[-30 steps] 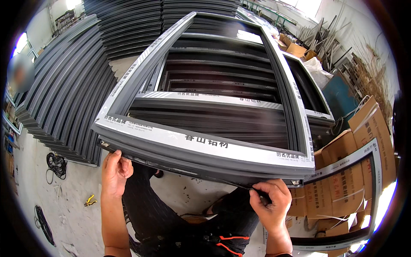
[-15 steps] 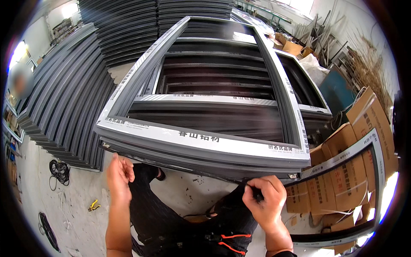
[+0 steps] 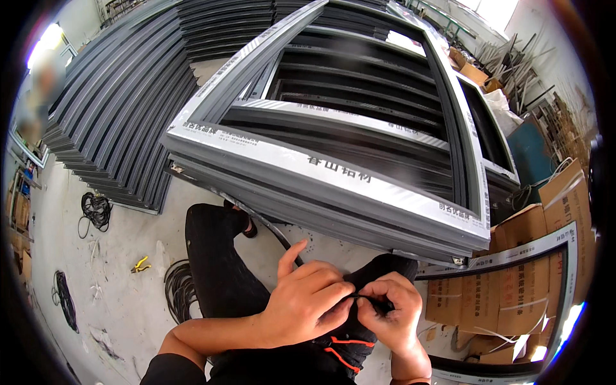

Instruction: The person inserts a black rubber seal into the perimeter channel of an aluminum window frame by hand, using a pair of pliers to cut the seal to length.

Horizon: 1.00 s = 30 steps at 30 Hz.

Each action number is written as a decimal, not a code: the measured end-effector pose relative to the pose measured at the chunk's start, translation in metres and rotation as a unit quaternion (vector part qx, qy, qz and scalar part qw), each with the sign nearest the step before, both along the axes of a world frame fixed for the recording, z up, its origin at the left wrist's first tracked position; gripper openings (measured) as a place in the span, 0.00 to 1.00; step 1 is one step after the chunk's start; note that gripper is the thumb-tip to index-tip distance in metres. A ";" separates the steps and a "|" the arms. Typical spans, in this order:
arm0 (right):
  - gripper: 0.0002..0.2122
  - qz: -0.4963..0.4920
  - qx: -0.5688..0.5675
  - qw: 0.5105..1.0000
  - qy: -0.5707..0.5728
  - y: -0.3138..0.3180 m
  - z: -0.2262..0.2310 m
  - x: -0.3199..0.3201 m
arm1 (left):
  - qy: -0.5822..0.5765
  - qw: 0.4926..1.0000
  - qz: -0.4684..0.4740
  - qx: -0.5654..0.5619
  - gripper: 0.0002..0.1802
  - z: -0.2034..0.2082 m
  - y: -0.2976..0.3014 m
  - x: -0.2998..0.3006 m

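Over my lap, my left hand (image 3: 307,296) and my right hand (image 3: 393,309) are close together. Both pinch a thin black rubber strip (image 3: 277,233) between thumb and forefinger, and part of it is hidden in my right fist. From behind my left hand the strip curves up to the lower edge of a grey window frame (image 3: 340,168). White protective film with printing covers the top face of this frame. It lies tilted on other frames right in front of my knees. The left hand's little finger sticks out.
Tall stacks of dark profile frames (image 3: 122,109) stand left and behind. Yellow-handled pliers (image 3: 140,264) and black coils (image 3: 179,289) lie on the floor at left. Cardboard boxes (image 3: 520,282) stand at right behind a leaning frame (image 3: 571,269). A blurred person (image 3: 46,83) is far left.
My left hand has come across from the frame's left corner to my right hand and now pinches the strip. The strip hangs looser from the frame. My view has shifted down and left.
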State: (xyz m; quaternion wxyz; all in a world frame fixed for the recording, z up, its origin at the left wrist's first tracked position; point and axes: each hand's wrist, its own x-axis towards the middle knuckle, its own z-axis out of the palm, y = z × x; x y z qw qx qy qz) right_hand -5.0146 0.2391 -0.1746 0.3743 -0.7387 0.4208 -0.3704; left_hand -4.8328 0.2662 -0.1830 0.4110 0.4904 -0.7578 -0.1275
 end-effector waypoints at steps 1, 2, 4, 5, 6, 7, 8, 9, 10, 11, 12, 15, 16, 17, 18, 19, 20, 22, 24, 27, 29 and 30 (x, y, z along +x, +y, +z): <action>0.08 -0.008 -0.005 1.000 -0.006 0.001 -0.002 0.003 | 0.003 1.000 -0.004 0.003 0.11 -0.003 0.001 0.000; 0.08 -0.019 0.000 1.000 -0.003 0.001 -0.005 0.006 | -0.002 1.000 -0.006 0.012 0.10 -0.006 0.002 0.002; 0.08 -0.002 -0.027 1.000 -0.003 0.000 -0.010 0.008 | -0.016 0.999 -0.006 0.044 0.08 -0.009 0.002 0.005; 0.09 0.010 -0.039 0.999 0.007 -0.001 -0.014 0.008 | -0.010 0.999 -0.013 0.043 0.07 -0.010 0.002 0.008; 0.10 0.020 -0.048 0.999 0.016 -0.001 -0.019 0.006 | -0.006 0.998 -0.016 0.057 0.07 -0.010 0.002 0.011; 0.12 -0.005 -0.120 0.992 0.041 0.000 -0.025 0.004 | -0.001 0.997 -0.020 0.075 0.06 -0.010 0.001 0.015; 0.14 -0.033 -0.186 0.980 0.064 0.002 -0.032 0.001 | 0.026 0.996 -0.020 0.089 0.06 -0.010 0.000 0.020; 0.16 -0.058 -0.228 0.965 0.114 0.006 -0.041 -0.003 | 0.053 0.993 -0.020 0.107 0.06 -0.010 -0.001 0.027; 0.18 -0.078 -0.262 0.950 0.149 0.014 -0.050 -0.008 | 0.089 0.987 -0.019 0.129 0.06 -0.010 -0.002 0.033; 0.19 -0.032 -0.236 0.958 0.159 0.024 -0.059 -0.015 | 0.112 0.985 -0.025 0.128 0.05 -0.011 -0.003 0.039; 0.20 0.015 -0.187 0.964 0.187 0.036 -0.070 -0.021 | 0.137 0.980 -0.011 0.145 0.05 -0.013 -0.003 0.043; 0.19 0.131 -0.032 0.943 0.304 0.077 -0.100 -0.035 | 0.201 0.961 -0.006 0.190 0.05 -0.019 -0.003 0.054; 0.19 0.139 -0.017 0.933 0.332 0.087 -0.108 -0.041 | 0.203 0.960 -0.007 0.194 0.06 -0.021 -0.004 0.055; 0.19 0.146 -0.002 0.921 0.360 0.095 -0.114 -0.045 | 0.207 0.958 -0.007 0.197 0.06 -0.022 -0.004 0.056; 0.19 0.151 0.000 0.919 0.365 0.100 -0.120 -0.048 | 0.211 0.956 -0.001 0.205 0.06 -0.023 -0.004 0.055; 0.19 0.153 0.002 0.916 0.370 0.103 -0.125 -0.048 | 0.228 0.938 0.013 0.260 0.06 -0.024 -0.004 0.053; 0.19 0.149 0.004 0.911 0.385 0.106 -0.127 -0.048 | 0.233 0.940 0.007 0.250 0.05 -0.024 -0.004 0.051; 0.19 0.168 -0.013 0.906 0.389 0.106 -0.129 -0.043 | 0.248 0.940 -0.010 0.234 0.04 -0.023 -0.007 0.049; 0.18 0.195 -0.003 0.894 0.404 0.100 -0.126 -0.039 | 0.234 0.943 -0.021 0.235 0.04 -0.021 -0.007 0.047; 0.17 0.230 0.097 0.899 0.361 0.078 -0.117 -0.038 | 0.232 0.947 -0.026 0.222 0.04 -0.019 -0.005 0.049; 0.16 0.224 0.235 0.909 0.260 0.055 -0.107 -0.043 | 0.237 0.945 -0.020 0.224 0.04 -0.018 -0.002 0.049; 0.18 0.200 0.360 0.903 0.124 0.047 -0.101 -0.043 | 0.241 0.942 -0.016 0.232 0.05 -0.019 -0.001 0.049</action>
